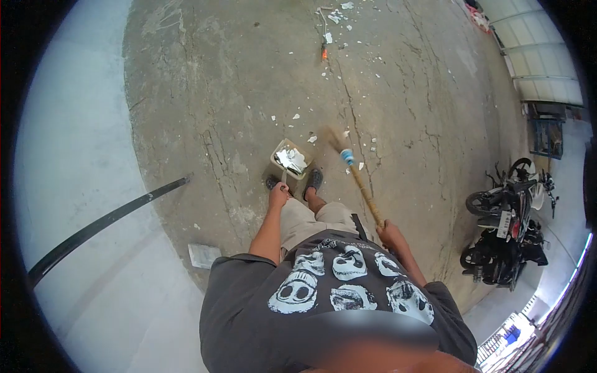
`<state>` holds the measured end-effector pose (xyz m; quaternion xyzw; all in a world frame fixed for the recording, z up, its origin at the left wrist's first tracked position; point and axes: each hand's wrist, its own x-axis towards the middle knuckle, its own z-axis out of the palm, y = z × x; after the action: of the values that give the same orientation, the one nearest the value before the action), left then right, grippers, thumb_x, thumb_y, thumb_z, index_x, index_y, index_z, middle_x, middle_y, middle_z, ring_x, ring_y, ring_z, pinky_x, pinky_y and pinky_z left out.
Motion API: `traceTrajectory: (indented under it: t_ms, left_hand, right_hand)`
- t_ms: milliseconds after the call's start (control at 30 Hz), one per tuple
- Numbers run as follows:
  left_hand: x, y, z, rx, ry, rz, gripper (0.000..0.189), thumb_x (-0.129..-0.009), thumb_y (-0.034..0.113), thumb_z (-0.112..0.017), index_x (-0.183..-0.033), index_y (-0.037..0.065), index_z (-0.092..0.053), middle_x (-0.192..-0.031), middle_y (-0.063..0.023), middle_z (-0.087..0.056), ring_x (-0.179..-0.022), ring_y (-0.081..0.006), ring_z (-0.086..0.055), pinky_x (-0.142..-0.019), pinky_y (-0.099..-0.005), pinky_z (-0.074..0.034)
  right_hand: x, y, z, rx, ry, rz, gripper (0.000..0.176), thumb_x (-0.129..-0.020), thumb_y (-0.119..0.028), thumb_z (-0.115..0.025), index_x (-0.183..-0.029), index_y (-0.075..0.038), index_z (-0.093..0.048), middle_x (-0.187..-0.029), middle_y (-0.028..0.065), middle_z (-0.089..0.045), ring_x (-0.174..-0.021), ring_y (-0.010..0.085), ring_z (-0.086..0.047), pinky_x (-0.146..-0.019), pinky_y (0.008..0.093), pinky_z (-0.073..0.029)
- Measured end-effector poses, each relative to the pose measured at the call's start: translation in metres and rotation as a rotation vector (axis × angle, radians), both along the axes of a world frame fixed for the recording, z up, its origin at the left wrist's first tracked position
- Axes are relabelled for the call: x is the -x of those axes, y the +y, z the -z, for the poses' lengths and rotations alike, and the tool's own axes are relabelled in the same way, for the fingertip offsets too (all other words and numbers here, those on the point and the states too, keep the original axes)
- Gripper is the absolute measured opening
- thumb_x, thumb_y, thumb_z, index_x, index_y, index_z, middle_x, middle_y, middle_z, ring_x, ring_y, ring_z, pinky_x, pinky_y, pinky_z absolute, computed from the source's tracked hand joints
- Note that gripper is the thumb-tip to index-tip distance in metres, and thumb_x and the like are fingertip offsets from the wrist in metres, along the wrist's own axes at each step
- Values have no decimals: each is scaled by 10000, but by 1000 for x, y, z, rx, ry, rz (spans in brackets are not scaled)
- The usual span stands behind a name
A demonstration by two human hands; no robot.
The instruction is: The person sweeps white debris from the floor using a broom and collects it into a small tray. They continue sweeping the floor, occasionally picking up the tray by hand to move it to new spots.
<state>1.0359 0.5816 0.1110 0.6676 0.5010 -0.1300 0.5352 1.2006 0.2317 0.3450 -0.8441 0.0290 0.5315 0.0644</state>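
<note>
My left hand (279,194) is closed round the handle of a dustpan (290,159), which holds white flakes and sits on the floor just ahead of my shoes. On the right, my right hand (389,234) grips the end of a long broom (362,188) with a blue and white band. The broom's bristles are blurred and touch or hover near the floor, right of the dustpan; which one I cannot tell. White chips (312,138) lie between the dustpan and the bristles, with others scattered around.
Motorcycles (507,217) are parked at the right. A black pole (106,227) slants in from the left wall. A pale flat piece (203,255) lies at lower left. An orange-ended tool (324,52) and more flakes are on the cracked floor (249,74) farther ahead.
</note>
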Motion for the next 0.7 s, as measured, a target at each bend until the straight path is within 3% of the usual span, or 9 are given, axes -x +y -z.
traceTrajectory:
  t_ms: [33, 100, 167, 233, 400, 467, 600, 700]
  left_hand:
    - [0, -1, 0, 5, 35, -1, 64, -855, 103, -584, -889, 50, -579, -672, -97, -613, -559, -178, -596, -541, -333, -477]
    - [10, -2, 23, 3, 59, 10, 64, -856, 105, -582, -888, 51, -571, -669, -96, -612, -563, -187, -597, -540, -337, -476]
    - [12, 0, 34, 3, 80, 14, 65, -856, 106, -579, -887, 52, -563, -667, -96, -611, -567, -197, -597, -539, -341, -475]
    - [6, 4, 31, -12, 58, -46, 66, -861, 106, -567, -905, 58, -563, -679, -103, -616, -587, -216, -607, -549, -353, -476]
    - [9, 17, 45, -47, 84, -38, 83, -881, 121, -563, -952, 83, -580, -711, -96, -622, -577, -178, -620, -522, -336, -498]
    - [17, 16, 51, -2, 101, -80, 93, -865, 94, -556, -954, 83, -582, -746, -112, -626, -585, -185, -627, -535, -344, -505]
    - [22, 3, 9, -122, 151, 11, 119, -849, 65, -550, -961, 84, -585, -765, -119, -624, -598, -183, -632, -539, -342, -510]
    - [35, -3, 6, -34, 114, -104, 119, -853, 76, -561, -969, 85, -589, -755, -116, -622, -608, -182, -636, -543, -340, -515]
  right_hand:
    - [8, -16, 15, 2, -3, -1, 386, -857, -269, -537, -1051, 63, -502, -860, 247, -632, -595, 303, -653, -519, 399, -517]
    - [28, -62, 54, -107, -63, -415, 462, -858, -320, -553, -1151, 34, -505, -826, 218, -643, -587, 302, -651, -515, 404, -522]
    - [23, -67, 39, -136, -87, -488, 501, -851, -347, -569, -1175, 30, -509, -795, 195, -643, -570, 275, -645, -504, 386, -521]
    - [-6, -29, -28, -31, 262, -86, 531, -847, -372, -586, -1182, 32, -503, -786, 174, -641, -553, 241, -637, -485, 359, -516]
    - [-25, -48, -47, -28, 170, 44, 454, -868, -371, -587, -1110, 8, -521, -644, 96, -554, -465, 169, -573, -419, 322, -472]
    - [-34, -49, -48, -48, 121, 45, 439, -871, -357, -584, -1097, 14, -518, -644, 99, -560, -462, 174, -575, -417, 323, -473]
    - [-47, -31, -35, -88, -54, 21, 390, -885, -314, -566, -1049, 35, -510, -644, 117, -577, -455, 194, -584, -408, 329, -473]
    - [-55, -7, -16, -150, -136, 32, 373, -889, -301, -556, -1024, 44, -506, -652, 141, -587, -460, 207, -591, -412, 339, -478]
